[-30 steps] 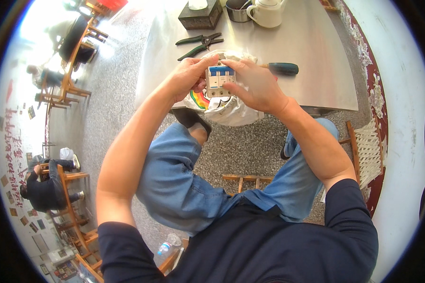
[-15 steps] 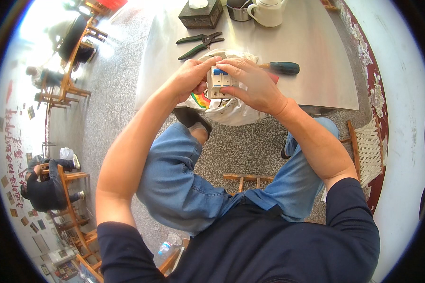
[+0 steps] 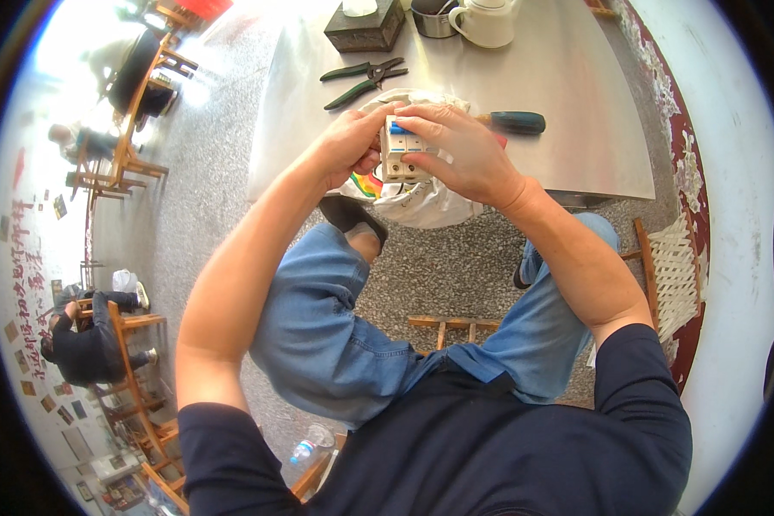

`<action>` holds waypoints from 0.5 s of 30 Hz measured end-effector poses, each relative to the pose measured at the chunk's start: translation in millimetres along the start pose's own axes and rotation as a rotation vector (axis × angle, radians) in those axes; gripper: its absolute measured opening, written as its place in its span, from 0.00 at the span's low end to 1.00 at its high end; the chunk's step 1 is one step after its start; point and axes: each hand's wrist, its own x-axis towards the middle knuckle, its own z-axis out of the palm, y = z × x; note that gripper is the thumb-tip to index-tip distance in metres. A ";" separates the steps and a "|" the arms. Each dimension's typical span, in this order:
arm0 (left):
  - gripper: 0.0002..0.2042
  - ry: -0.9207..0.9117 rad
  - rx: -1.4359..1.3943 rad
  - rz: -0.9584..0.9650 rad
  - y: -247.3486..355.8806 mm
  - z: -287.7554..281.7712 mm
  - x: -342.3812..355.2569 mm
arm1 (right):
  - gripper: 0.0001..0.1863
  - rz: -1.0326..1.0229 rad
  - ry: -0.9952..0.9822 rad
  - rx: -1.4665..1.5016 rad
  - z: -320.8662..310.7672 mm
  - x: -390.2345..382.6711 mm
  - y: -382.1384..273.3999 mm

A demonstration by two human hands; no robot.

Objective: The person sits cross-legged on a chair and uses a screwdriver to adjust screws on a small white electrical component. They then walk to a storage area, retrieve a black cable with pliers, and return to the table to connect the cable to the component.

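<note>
Between my hands is a white two-pole circuit breaker point(image 3: 402, 168) with a blue toggle and two screw holes on its near face. My left hand point(image 3: 353, 142) grips its left side, fingers curled in. Across its top and right side, my right hand point(image 3: 469, 155) holds it with the thumb on the front. Below it lies a white cloth bag point(image 3: 426, 209) with a coloured print, hanging over the table's near edge. A screwdriver point(image 3: 518, 122) with a dark green handle lies just right of my right hand, and something red is partly hidden there.
On the metal table point(image 3: 593, 129) lie green-handled pliers point(image 3: 365, 82), a dark tissue box point(image 3: 365, 26), a metal pot point(image 3: 435, 19) and a cream teapot point(image 3: 488, 21). A woven-seat chair point(image 3: 672, 275) stands at the right. People sit on wooden chairs at the left, one in black point(image 3: 86, 348).
The circuit breaker has tipped slightly, so more of its lower face with the screw holes shows. Both hands keep their hold, almost in the same place.
</note>
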 end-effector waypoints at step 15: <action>0.22 -0.055 0.844 0.308 3.8 5.9 4.5 | 0.18 0.149 -0.157 -0.078 -11.0 6.0 -9.7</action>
